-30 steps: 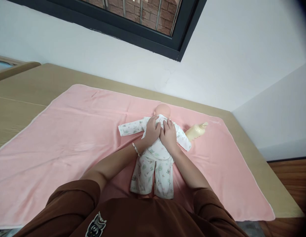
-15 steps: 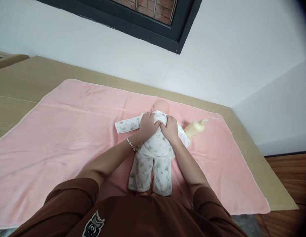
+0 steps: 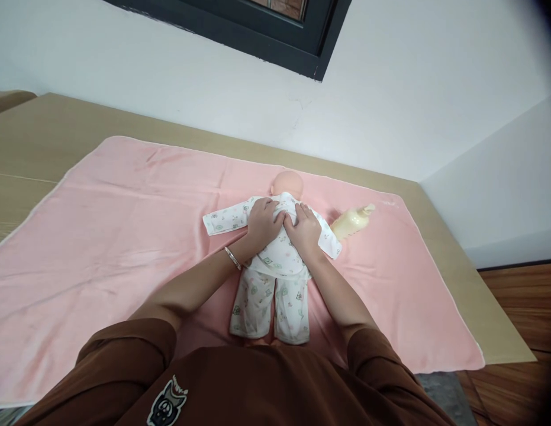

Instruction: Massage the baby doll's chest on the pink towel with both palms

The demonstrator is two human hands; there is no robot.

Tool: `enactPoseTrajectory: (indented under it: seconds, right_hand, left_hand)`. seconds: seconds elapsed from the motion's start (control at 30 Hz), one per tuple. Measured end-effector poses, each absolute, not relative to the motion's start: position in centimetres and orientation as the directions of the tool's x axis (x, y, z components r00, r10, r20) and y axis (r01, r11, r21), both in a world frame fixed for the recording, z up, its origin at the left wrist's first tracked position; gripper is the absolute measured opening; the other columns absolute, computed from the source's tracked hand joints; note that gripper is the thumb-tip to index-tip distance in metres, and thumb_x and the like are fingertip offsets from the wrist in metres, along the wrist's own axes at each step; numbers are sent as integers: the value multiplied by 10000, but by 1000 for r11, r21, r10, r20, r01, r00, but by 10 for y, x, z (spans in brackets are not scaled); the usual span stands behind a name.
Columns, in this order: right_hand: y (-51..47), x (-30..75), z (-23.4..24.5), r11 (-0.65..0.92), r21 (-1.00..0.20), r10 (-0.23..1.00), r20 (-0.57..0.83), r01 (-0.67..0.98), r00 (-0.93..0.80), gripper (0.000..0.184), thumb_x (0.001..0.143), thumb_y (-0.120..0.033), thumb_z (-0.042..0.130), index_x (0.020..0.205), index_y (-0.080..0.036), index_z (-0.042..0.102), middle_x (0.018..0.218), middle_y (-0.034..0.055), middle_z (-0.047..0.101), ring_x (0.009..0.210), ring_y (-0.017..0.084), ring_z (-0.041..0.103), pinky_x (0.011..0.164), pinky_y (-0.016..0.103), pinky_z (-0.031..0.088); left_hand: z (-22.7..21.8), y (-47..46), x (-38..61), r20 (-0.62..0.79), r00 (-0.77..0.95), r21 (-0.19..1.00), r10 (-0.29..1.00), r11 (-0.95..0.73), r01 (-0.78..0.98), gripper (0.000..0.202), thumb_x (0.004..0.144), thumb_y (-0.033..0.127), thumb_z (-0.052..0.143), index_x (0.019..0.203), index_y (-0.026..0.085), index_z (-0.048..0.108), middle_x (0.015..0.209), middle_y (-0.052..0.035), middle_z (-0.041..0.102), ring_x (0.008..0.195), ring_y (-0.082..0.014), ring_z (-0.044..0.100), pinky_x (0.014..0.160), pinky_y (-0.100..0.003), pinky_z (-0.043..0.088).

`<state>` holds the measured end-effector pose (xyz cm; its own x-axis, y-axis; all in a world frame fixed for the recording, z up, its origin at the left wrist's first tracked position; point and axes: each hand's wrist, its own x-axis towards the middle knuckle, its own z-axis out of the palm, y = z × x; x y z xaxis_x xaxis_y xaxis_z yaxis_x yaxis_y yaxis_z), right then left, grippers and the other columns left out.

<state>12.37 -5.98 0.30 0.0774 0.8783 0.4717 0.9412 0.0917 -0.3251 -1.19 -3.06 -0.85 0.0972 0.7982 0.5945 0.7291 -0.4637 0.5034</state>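
A baby doll (image 3: 289, 182) lies on its back on a pink blanket (image 3: 124, 225), dressed in a white printed top (image 3: 275, 251) and matching trousers (image 3: 270, 305). Both my hands rest on the doll's chest. My left hand (image 3: 261, 222), with a bracelet at the wrist, has its fingers curled on the top's fabric near the collar. My right hand (image 3: 304, 229) presses beside it, fingers bent onto the same fabric. A cream baby bottle (image 3: 351, 220) lies on its side just right of the doll's sleeve.
The blanket covers a light wooden table (image 3: 57, 127) set against a white wall. A dark window frame (image 3: 266, 35) runs above. Wooden floor (image 3: 519, 331) shows past the table's right edge. My brown sleeves fill the bottom of the view.
My view has tilted down slightly. Both hands stay on the doll's chest, their fingers shifting a little on the top's fabric near the collar.
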Motion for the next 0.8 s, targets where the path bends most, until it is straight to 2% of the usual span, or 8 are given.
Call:
enactPoseTrajectory:
  seconds: [0.1,0.27,0.4,0.53,0.6,0.73,0.8]
  right_hand:
    - [-59,124,4,99,-335,883,464,937,73,517,922,-425,495,1300,-88,596,1368,173,578,1324,310,488,1132,434,354]
    - [-51,132,4,177,-317,918,395,932,-40,552,939,-391,465,1407,-100,479,1472,164,471,1403,329,376,1166,531,260]
    - [-54,131,2,195,-313,898,439,929,-41,512,947,-380,447,1360,-90,531,1428,166,522,1384,298,413,1179,500,247]
    - [-61,125,4,120,-313,885,464,942,42,502,944,-406,458,1297,-74,589,1359,188,581,1325,289,488,1181,467,254]
    - [-60,125,6,112,-307,899,436,945,35,528,945,-405,457,1337,-64,552,1395,197,547,1346,298,464,1178,477,256]
    - [-53,131,6,165,-301,927,373,939,-43,578,956,-387,432,1435,-63,430,1495,189,431,1432,316,335,1186,543,206]
    - [-51,133,3,198,-308,916,396,931,-64,565,951,-375,437,1423,-64,445,1489,185,441,1434,309,336,1193,545,197]
  left_hand:
    - [-10,-27,-12,570,142,495,809,-476,727,329,892,309,486,1160,162,607,1206,-147,611,1169,-286,545,1039,-460,441]
    - [-10,-22,-12,559,216,463,800,-518,719,391,901,259,444,1257,143,558,1336,-142,581,1316,-296,467,1143,-507,340]
    - [-8,-28,-13,579,232,460,782,-548,699,353,917,271,440,1214,162,596,1295,-127,615,1261,-276,517,1125,-493,369]
    - [-7,-31,-13,584,162,488,796,-503,714,320,916,305,457,1145,166,633,1209,-125,642,1180,-261,556,1066,-429,433]
    - [-7,-30,-13,559,160,491,814,-480,727,345,909,311,464,1185,164,611,1242,-126,623,1206,-268,537,1081,-432,414]
    - [-7,-23,-13,496,263,441,827,-501,744,428,920,294,420,1313,156,519,1387,-134,540,1338,-293,435,1143,-499,318]
    - [-7,-22,-14,506,290,428,812,-528,733,424,926,292,410,1311,153,521,1385,-133,545,1337,-290,436,1149,-504,305]
